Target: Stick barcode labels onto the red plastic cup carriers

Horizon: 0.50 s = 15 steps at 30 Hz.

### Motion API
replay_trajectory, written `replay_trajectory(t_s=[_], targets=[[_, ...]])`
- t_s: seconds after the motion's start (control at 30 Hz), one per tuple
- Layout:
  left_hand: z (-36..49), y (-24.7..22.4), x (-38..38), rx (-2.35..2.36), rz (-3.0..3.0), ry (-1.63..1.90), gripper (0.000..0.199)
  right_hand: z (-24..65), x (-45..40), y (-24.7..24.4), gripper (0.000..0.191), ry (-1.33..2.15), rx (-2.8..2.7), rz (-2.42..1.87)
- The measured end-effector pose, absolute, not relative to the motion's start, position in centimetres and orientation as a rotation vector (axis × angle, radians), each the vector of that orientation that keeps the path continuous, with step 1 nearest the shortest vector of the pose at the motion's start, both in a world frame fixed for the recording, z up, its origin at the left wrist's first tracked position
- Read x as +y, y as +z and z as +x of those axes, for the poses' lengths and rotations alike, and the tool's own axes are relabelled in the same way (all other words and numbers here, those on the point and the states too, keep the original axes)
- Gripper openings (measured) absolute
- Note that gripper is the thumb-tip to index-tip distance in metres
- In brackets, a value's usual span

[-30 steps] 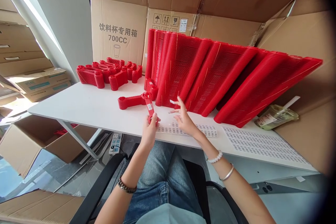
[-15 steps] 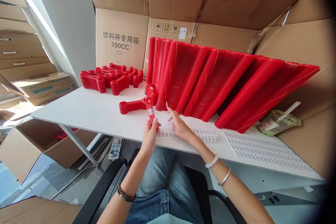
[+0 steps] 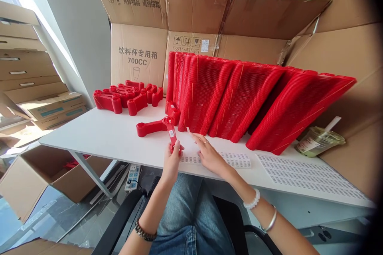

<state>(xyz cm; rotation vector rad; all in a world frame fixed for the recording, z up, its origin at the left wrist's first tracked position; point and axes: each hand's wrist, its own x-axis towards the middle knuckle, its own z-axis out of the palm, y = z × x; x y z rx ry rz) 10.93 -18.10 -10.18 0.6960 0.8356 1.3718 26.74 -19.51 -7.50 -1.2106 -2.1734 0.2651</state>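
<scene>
My left hand [image 3: 171,161] grips the near end of a red plastic link-shaped piece [image 3: 171,129], with thumb on top. A small white printed label is on that piece's upper face. Its far end meets another red piece [image 3: 151,128] lying on the table. To the right, my right hand [image 3: 209,154] has a small white sticker [image 3: 188,130] at its index fingertip; whether the thumb pinches it is hidden. Beneath the right hand lies a strip of printed labels [image 3: 236,160], partly covered by it.
Tall leaning stacks of red pieces [image 3: 206,95] fill the table's back. Shorter stacks [image 3: 109,101] stand at the left. On the right are a label sheet [image 3: 305,175] and a drink cup [image 3: 317,141] with a straw. Cardboard [image 3: 139,55] walls the back; an open carton [image 3: 30,171] sits below left.
The view has tilted up a little, so the scene sits lower. My left hand still holds the red piece, and the sticker stays at my right fingertip.
</scene>
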Motion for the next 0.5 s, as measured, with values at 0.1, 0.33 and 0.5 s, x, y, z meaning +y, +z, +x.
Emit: replay_trajectory(t_s=[0.1, 0.33, 0.5], targets=[[10.8, -10.3, -18.1, 0.846, 0.76, 1.368, 0.052, 26.1, -22.0, -6.3, 0.086, 0.354, -2.035, -1.162], [10.7, -10.5, -18.7, 0.814, 1.109, 1.39, 0.047, 26.6, -29.8, -3.6, 0.051, 0.326, -1.531, -1.111], [10.6, -8.8, -19.3, 0.79, 1.281, 1.249, 0.049, 28.6, -31.9, -2.9, 0.048, 0.274, -1.468, -1.105]])
